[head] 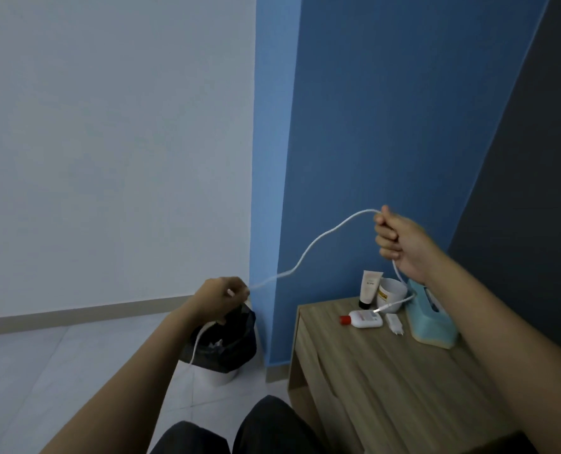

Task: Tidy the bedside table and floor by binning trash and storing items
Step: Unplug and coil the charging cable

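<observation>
Dark-trousered knees (240, 434) sit nearest, just left of the wooden table (387, 388). The left hand (218, 299) is pinched closed on a white cable (308, 253), which runs slack up and rightward to the right hand (400, 244), fisted around it. One tail hangs below the left hand over the lined bin (223, 348); the plug end dangles above a lying bottle (362, 319), beside a charger (394, 323), blue box (431, 326), tube (369, 288) and cup (391, 293). Bare tiled floor (43, 371) lies open leftward to the walls.
</observation>
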